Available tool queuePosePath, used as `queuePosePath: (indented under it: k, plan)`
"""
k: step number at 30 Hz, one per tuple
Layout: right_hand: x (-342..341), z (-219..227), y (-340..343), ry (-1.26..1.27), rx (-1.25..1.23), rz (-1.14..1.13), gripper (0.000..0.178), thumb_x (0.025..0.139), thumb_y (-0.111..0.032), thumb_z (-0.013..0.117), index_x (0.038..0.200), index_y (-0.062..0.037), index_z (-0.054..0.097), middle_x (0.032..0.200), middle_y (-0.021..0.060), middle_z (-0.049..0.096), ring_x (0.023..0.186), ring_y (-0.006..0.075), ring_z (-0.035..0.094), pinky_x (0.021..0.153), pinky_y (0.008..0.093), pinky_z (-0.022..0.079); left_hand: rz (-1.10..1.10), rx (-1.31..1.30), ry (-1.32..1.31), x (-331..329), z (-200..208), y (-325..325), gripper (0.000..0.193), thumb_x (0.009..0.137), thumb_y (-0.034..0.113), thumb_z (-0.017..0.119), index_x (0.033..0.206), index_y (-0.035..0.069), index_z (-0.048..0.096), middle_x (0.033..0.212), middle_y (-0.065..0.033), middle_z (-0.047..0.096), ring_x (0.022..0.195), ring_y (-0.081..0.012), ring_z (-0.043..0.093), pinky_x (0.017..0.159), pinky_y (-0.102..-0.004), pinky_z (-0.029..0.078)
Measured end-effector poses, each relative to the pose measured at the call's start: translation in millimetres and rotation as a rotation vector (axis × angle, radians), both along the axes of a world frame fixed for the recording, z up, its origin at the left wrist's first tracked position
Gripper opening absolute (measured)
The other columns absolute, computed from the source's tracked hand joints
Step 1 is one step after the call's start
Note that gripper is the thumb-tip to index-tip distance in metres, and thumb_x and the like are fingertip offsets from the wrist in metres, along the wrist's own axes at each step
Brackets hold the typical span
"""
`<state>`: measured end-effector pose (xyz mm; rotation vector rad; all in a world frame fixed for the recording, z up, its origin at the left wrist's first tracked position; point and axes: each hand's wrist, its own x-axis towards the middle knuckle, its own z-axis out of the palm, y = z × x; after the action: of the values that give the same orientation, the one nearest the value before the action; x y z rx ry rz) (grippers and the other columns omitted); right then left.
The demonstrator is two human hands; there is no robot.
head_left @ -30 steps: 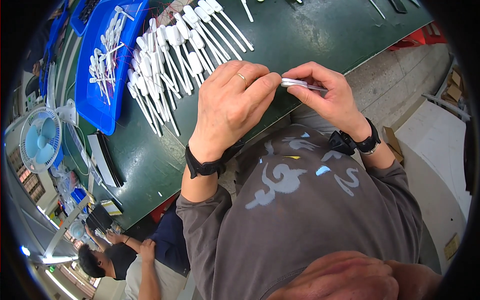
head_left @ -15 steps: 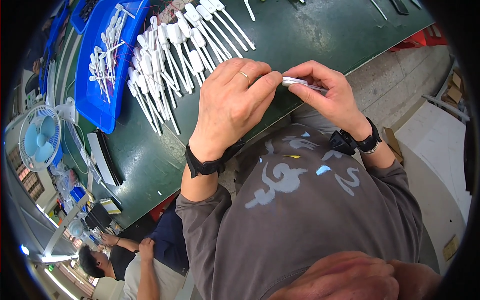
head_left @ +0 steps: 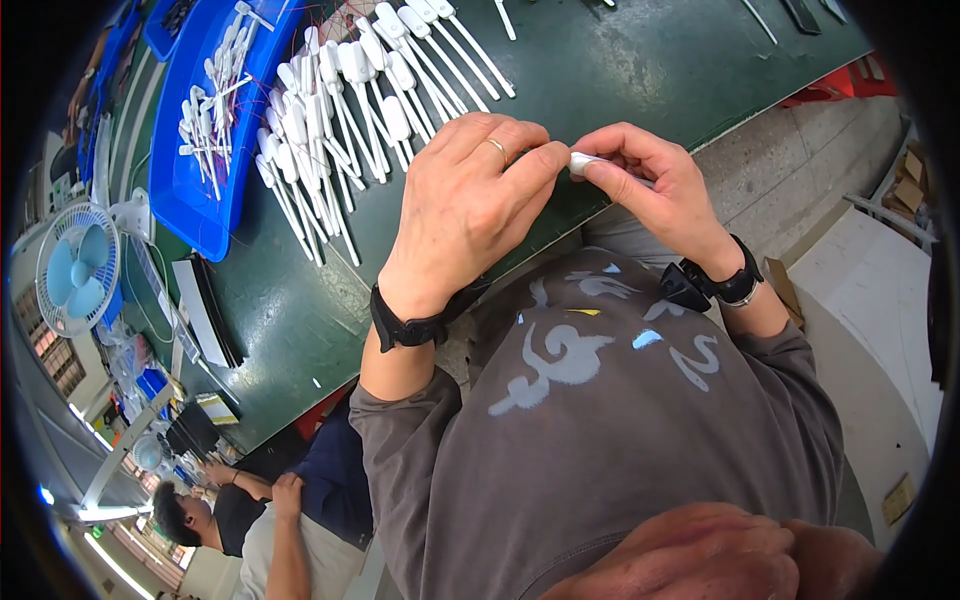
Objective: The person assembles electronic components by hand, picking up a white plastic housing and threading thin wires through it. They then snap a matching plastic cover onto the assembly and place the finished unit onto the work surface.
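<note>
My right hand [head_left: 655, 185] pinches a small white plastic piece with a rounded head [head_left: 581, 164] between thumb and fingers. Its thin stem is mostly hidden behind the thumb. At the head's end, my left hand [head_left: 475, 200] has thumb and forefinger pressed together; whatever they grip is hidden. Both hands are held above the table's near edge. Beyond my left hand lie several white sticks with rounded heads [head_left: 396, 118], spread in rows with their thin ends toward me.
A blue tray [head_left: 208, 240] on the left holds more slim white parts with fine red wires. Dark strips [head_left: 205, 315] lie near a fan [head_left: 80, 270] on the green table [head_left: 290, 345]. Another person [head_left: 290, 540] sits at the lower left. A red crate [head_left: 850, 75] is right of the table.
The white piece has turned in my right fingers, so its rounded head shows more and its stem less. Both hands stay close together in nearly the same place.
</note>
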<state>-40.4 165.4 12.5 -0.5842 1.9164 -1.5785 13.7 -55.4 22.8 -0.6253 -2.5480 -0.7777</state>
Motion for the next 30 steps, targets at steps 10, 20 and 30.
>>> queuePosePath:
  k: [10, 20, 30]
  plan:
    - [-5, 4, 0, -0.311, -0.091, 0.038, 0.02, 0.104, -0.018, 0.058, 0.115, -0.0021, 0.063, 0.097, 0.0026, 0.067, 0.084, 0.0068, 0.063, 0.067, 0.0194, 0.046, 0.009, 0.073, 0.038, -6, -4, 3, 0.022, 0.073, 0.004, 0.076, 0.094, 0.008, 0.069, 0.093, -0.0027, 0.068, 0.086, -0.0229, 0.066, 0.076, -0.0359, 0.053]
    - [-9, -12, -2, -0.564, -0.44, -0.072, 0.025, 0.106, -0.021, 0.054, 0.122, -0.003, 0.058, 0.113, 0.0075, 0.066, 0.099, 0.0151, 0.066, 0.083, 0.0278, 0.053, 0.22, 0.157, -0.049, 8, 4, 12, 0.016, 0.08, 0.014, 0.081, 0.091, 0.009, 0.07, 0.085, -0.0029, 0.069, 0.073, -0.0205, 0.065, 0.064, -0.0335, 0.052]
    - [-1, -13, -16, -0.647, -0.609, -0.069, 0.027, 0.107, -0.018, 0.051, 0.128, -0.0013, 0.057, 0.133, 0.0109, 0.06, 0.12, 0.0184, 0.06, 0.102, 0.0335, 0.05, 0.238, 0.298, -0.194, 5, -3, 35, 0.015, 0.084, 0.018, 0.08, 0.082, 0.006, 0.071, 0.07, -0.0048, 0.065, 0.058, -0.0214, 0.062, 0.051, -0.0327, 0.048]
